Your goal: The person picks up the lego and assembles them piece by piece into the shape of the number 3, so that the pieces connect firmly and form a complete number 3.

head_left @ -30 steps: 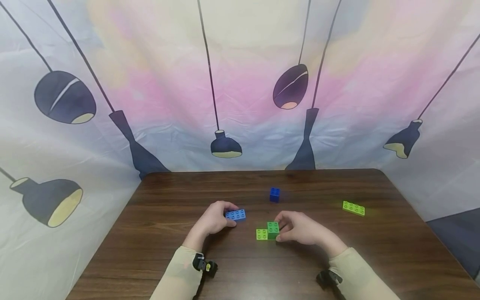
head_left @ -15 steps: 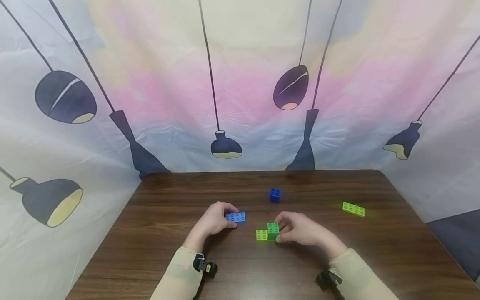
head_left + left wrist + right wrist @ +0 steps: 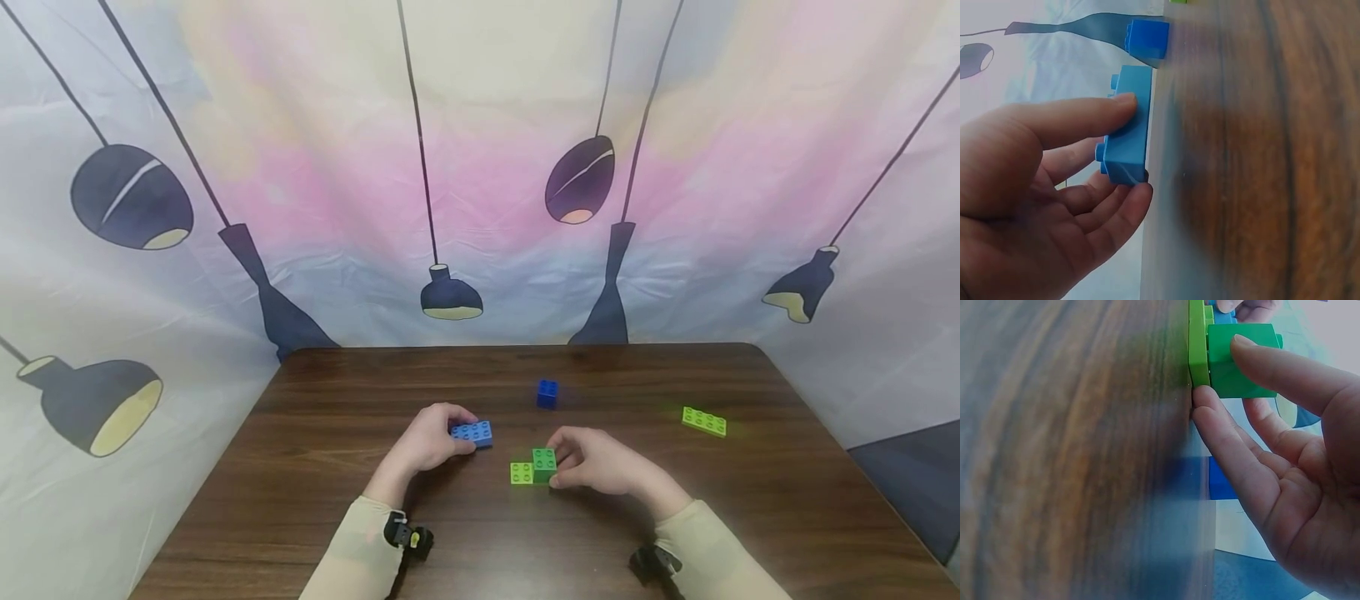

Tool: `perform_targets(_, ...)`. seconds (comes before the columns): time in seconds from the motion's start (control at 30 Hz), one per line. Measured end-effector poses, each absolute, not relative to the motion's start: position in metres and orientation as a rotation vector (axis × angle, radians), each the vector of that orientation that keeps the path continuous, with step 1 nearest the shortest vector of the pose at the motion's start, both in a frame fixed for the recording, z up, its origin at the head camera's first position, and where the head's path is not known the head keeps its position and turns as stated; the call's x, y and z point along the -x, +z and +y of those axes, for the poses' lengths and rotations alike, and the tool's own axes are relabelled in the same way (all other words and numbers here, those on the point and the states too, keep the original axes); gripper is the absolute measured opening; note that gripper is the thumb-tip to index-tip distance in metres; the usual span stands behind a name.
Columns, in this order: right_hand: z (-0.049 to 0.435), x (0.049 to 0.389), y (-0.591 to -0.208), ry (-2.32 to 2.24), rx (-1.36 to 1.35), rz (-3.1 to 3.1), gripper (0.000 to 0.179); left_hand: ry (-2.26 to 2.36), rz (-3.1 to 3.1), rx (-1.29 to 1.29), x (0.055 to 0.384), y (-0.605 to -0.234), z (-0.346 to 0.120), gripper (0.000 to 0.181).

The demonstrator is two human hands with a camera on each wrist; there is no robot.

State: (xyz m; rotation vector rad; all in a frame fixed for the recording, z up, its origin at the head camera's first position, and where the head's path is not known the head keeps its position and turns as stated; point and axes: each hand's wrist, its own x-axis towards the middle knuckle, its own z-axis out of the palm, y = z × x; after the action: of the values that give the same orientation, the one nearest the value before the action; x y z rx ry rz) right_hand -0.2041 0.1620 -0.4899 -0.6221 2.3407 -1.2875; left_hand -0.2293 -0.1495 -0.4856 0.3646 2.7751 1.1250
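Observation:
My left hand (image 3: 431,437) pinches a light blue toy building brick (image 3: 472,433) by its left end. The left wrist view shows the thumb flat along the side of this brick (image 3: 1130,122), its studs facing away from the table. My right hand (image 3: 600,462) grips a green square brick (image 3: 544,464), which sits on the right half of a thin lime green plate (image 3: 521,473). In the right wrist view the thumb presses one side of the green brick (image 3: 1225,369); fingertips touch the lime plate (image 3: 1198,353) at the tabletop.
A dark blue square brick (image 3: 547,393) stands farther back on the brown wooden table (image 3: 360,371). Another lime green plate (image 3: 704,422) lies to the right. A cloth (image 3: 510,150) printed with hanging lamps rises behind the table's back edge.
The light blue brick has shifted and tilted slightly in my left fingers. My right hand keeps its grip on the green brick in the same place. The head view has moved a little.

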Motion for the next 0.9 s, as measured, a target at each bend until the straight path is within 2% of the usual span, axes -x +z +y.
perform_targets(0.5,0.162,0.205,-0.491,-1.279,0.626,2.359,0.034,1.162,2.746,-0.569,0.222,-0.474,-0.137,0.033)
perform_targets(0.9,0.162,0.207,-0.493,-1.260,0.627,2.360,0.034,1.205,2.695,-0.739,0.213,-0.466,-0.122,0.030)
